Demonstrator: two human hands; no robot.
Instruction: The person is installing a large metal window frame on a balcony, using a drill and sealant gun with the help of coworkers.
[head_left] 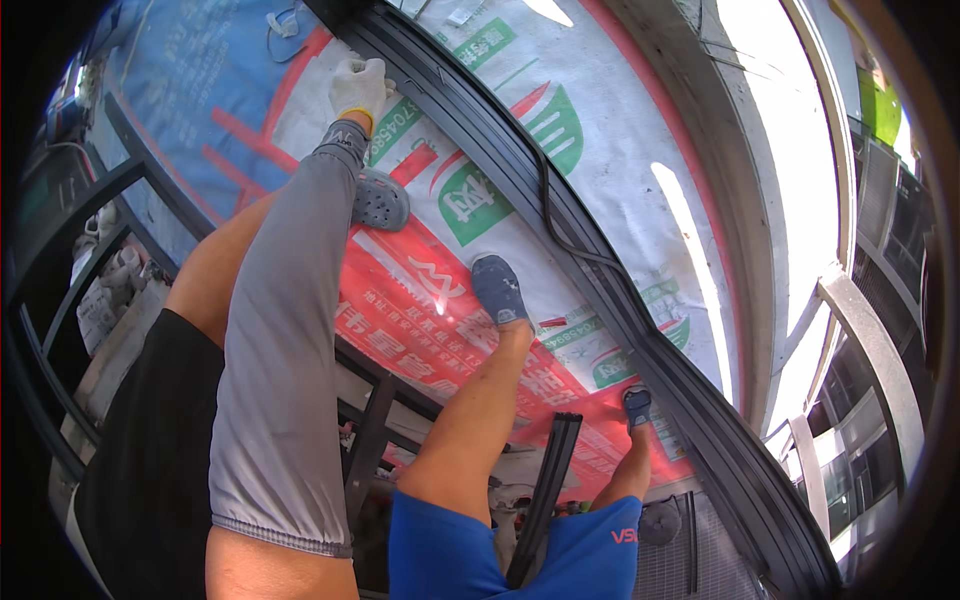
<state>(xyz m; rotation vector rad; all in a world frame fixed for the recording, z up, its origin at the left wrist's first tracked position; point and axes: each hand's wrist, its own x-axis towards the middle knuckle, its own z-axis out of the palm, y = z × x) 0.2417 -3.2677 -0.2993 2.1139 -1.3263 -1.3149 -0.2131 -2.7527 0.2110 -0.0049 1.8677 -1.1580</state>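
Note:
My left hand (360, 85), in a white knit glove with a yellow cuff, is at the upper left. Its fingers are curled into a fist next to the long dark metal frame profile (480, 110); what they hold, if anything, is hidden. A grey sleeve (285, 350) covers the forearm. The profile runs from the top down to the lower right, with a thin black strip (546, 200) lying loose along it. Beneath lies printed sheeting (620, 190) in white, red and green. My right hand is out of view.
A person in blue shorts (440, 545) stands at the lower middle, one slip-on shoe (497, 288) near the profile. A grey clog (381, 200) rests below my glove. Dark frames (130, 170) stand at left; a short dark profile (548, 490) rises between the blue-clad legs.

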